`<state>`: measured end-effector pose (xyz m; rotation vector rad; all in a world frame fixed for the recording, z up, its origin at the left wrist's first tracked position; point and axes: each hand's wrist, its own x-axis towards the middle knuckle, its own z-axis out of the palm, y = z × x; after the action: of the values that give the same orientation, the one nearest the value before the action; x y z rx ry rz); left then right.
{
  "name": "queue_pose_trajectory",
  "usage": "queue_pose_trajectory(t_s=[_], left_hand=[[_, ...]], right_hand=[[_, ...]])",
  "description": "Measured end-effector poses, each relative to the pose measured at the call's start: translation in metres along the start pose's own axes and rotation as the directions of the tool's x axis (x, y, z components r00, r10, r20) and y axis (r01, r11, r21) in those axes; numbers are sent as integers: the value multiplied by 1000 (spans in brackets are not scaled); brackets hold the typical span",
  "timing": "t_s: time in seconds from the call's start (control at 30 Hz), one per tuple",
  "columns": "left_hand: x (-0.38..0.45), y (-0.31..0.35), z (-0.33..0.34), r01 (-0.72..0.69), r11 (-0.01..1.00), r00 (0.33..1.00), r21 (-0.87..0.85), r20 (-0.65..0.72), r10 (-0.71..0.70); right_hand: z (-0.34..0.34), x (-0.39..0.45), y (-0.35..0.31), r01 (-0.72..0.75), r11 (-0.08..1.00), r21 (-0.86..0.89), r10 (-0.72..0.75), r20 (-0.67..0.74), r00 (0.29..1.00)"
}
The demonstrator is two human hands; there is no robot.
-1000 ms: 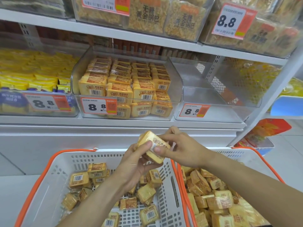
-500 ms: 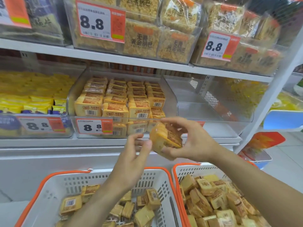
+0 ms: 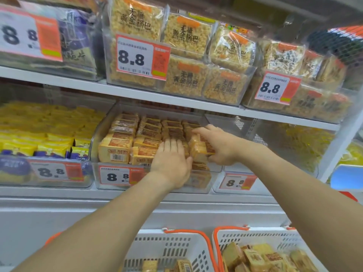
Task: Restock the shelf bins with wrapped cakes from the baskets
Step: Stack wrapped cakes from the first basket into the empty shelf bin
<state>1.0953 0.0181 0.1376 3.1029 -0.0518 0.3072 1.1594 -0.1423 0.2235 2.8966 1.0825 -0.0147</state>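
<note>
I see both hands inside the middle bin (image 3: 102,134) on the lower shelf. My right hand (image 3: 221,148) grips a wrapped cake (image 3: 198,149), fingers over its top and thumb underneath, and holds it at the right front of the bin, up against the cakes (image 3: 137,140) already lined there. The cake sits just left of that palm and tilts a little. My left hand (image 3: 170,163) lies flat, fingers straight and together, pressing on the front cakes just left of the held one; its thumb side almost touches the cake.

The bin's front tag (image 3: 119,176) reads 8.8, black on white with an orange panel. The front cakes show a barcode and a brown printed band whose text is too blurred to read. The left bin (image 3: 45,173) with yellow packets and the right bin (image 3: 237,182) carry 8.8 tags too. On the upper shelf, clear bags of rice crackers (image 3: 184,57) are printed 无糖 黄金锅巴, with further 8.8 tags.

Below, two white baskets with orange rims stand side by side: the left basket (image 3: 169,250) shows few cakes, the right basket (image 3: 253,237) many
</note>
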Motion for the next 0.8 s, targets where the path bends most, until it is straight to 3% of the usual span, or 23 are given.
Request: queue_pose_trajectory(t_s=[0.17, 0.33, 0.4, 0.47, 0.6, 0.7, 0.8], left_hand=[[-2, -3, 2, -12, 1000, 999, 27, -34, 13], [-3, -3, 1, -21, 1000, 1000, 21, -8, 21], [-3, -4, 1, -27, 1000, 999, 9, -31, 28], [-3, -5, 2, -45, 999, 997, -16, -67, 44], [-4, -15, 2, -114, 980, 989, -162, -112, 96], [-10, -17, 4, -234, 904, 952, -357, -273, 139], [-32, -15, 8, -390, 781, 817, -487, -574, 50]], right_hand=[[14, 14, -10, -67, 987, -146, 82, 105, 991], [35, 8, -24, -137, 933, -334, 119, -73, 990], [42, 2, -21, -119, 941, -316, 87, -112, 990], [51, -4, -15, -48, 981, -190, 18, -156, 988], [75, -19, -24, -90, 995, -33, 78, -270, 960], [89, -38, -45, -67, 966, 249, 179, -458, 871], [110, -63, -67, 97, 920, 380, 227, -718, 658]])
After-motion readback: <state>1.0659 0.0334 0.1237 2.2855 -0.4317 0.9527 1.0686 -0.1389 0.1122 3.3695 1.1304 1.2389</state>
